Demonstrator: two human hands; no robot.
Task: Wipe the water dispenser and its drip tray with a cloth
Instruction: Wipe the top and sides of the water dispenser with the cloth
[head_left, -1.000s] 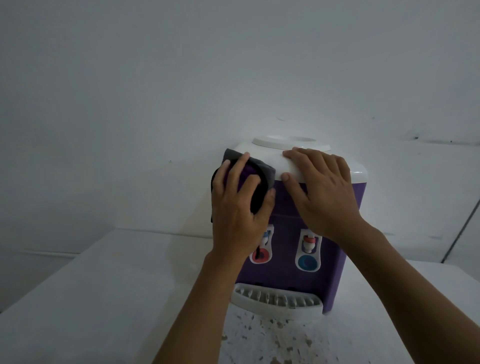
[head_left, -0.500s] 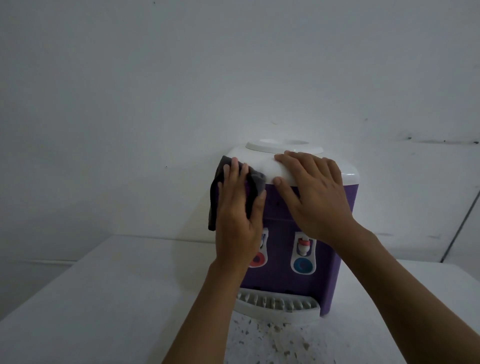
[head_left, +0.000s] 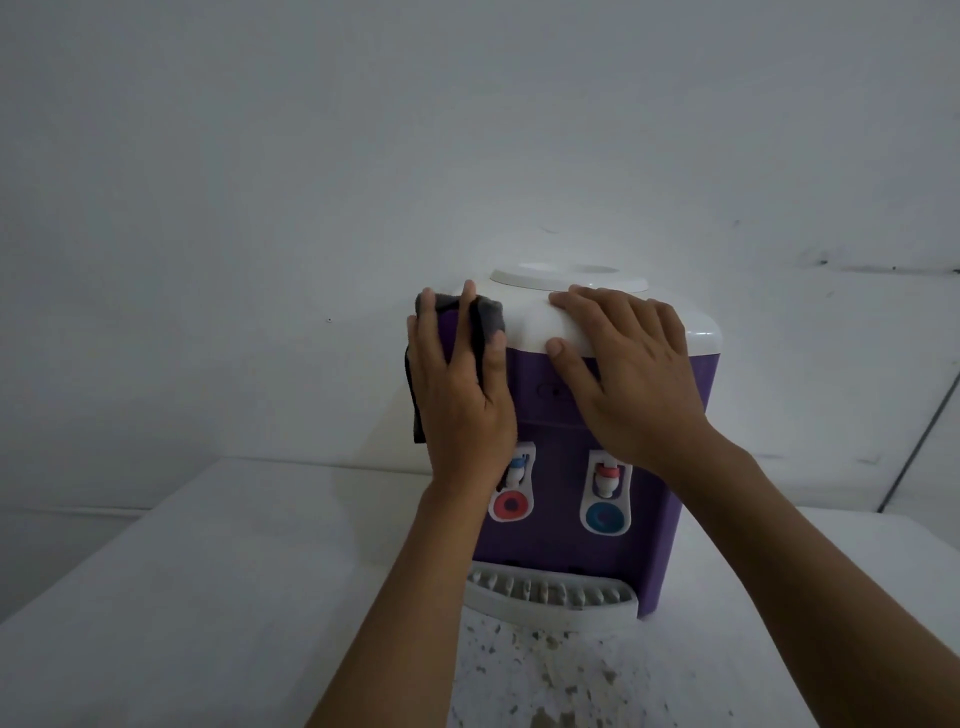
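Observation:
A purple water dispenser (head_left: 566, 551) with a white top stands on a white table, with two taps on its front. Its white slotted drip tray (head_left: 550, 595) sticks out at the bottom front. My left hand (head_left: 462, 395) presses a dark grey cloth (head_left: 488, 317) flat against the dispenser's upper left corner, fingers straight; part of the cloth hangs down behind the hand. My right hand (head_left: 628, 379) lies flat over the white top's front edge, fingers spread, thumb on the purple front.
The white table (head_left: 208, 587) runs left and right of the dispenser, with dark speckles on its surface just in front of the drip tray. A plain white wall (head_left: 363, 156) stands close behind the dispenser.
My left hand and the cloth have slid left, from the upper front face to the dispenser's left corner. My right hand stays on the top.

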